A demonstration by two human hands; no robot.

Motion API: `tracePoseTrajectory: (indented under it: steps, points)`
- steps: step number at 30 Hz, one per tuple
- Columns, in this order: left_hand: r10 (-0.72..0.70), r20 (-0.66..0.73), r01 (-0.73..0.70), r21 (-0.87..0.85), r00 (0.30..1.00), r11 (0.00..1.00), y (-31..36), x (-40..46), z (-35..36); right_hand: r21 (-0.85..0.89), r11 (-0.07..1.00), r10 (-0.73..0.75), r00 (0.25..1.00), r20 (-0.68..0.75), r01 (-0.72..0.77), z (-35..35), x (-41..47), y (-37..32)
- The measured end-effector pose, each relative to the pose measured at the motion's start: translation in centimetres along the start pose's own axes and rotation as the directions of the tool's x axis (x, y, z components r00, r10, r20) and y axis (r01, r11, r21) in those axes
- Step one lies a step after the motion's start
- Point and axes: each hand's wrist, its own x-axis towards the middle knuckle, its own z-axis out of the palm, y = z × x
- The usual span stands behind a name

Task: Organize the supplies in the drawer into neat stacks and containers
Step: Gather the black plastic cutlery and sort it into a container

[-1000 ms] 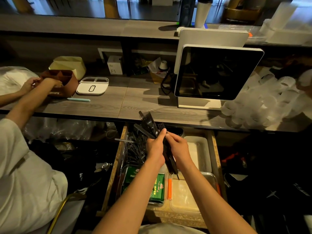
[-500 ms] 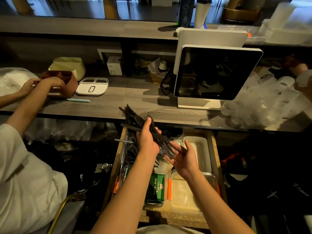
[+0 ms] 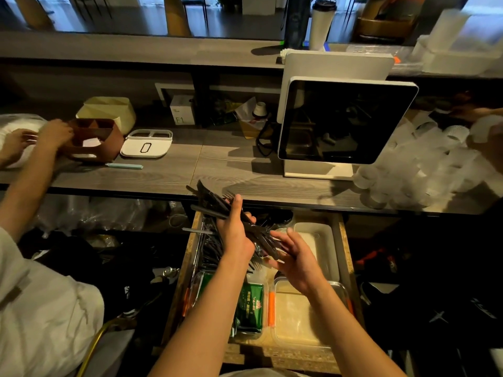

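Above the open wooden drawer (image 3: 345,240), my left hand (image 3: 235,232) grips a bundle of black plastic cutlery (image 3: 211,198) that fans out toward the counter edge. My right hand (image 3: 292,255) is held open with spread fingers against the bundle's lower end. More loose black cutlery (image 3: 209,250) lies in the drawer's left side. A green packet (image 3: 249,304), an orange-edged clear container (image 3: 296,314) and a white tray (image 3: 325,243) sit in the drawer too.
A white screen terminal (image 3: 345,121) stands on the grey counter (image 3: 174,172). Clear plastic cups (image 3: 424,170) pile at the right. At left, another person's hands (image 3: 51,133) work at a brown caddy (image 3: 95,138); a white divided tray (image 3: 147,142) and a pale pen (image 3: 125,166) lie nearby.
The cutlery bundle has tilted from upright to slanting left and back. My right hand has let go of it and opened below its lower end.
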Motion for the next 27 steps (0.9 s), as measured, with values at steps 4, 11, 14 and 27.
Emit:
tracePoseTrajectory:
  steps: [4, 11, 14, 27]
  points:
    - [0.017, -0.008, -0.016, 0.115, 1.000, 0.993, -0.5, 0.4, -0.1, -0.207, 0.976, -0.047, 0.993, 0.112, 0.069, 0.9, -0.6, -0.4]
    - [-0.005, 0.034, -0.003, 0.220, 0.999, 0.976, -3.3, -0.9, 0.3, 0.175, 0.982, -0.020, 0.966, -0.256, 0.067, 4.2, -0.5, 0.1]
    - [-0.004, 0.092, -0.020, 0.266, 0.996, 0.964, -3.4, -1.4, 0.9, 0.331, 0.940, 0.025, 0.950, -0.311, 0.083, 4.2, -0.1, -0.3]
    - [-0.171, 0.269, -0.052, 0.659, 0.948, 0.750, -1.4, -0.3, -0.5, -0.117, 0.956, -0.284, 0.948, -0.143, 0.269, 0.5, 2.5, -5.6]
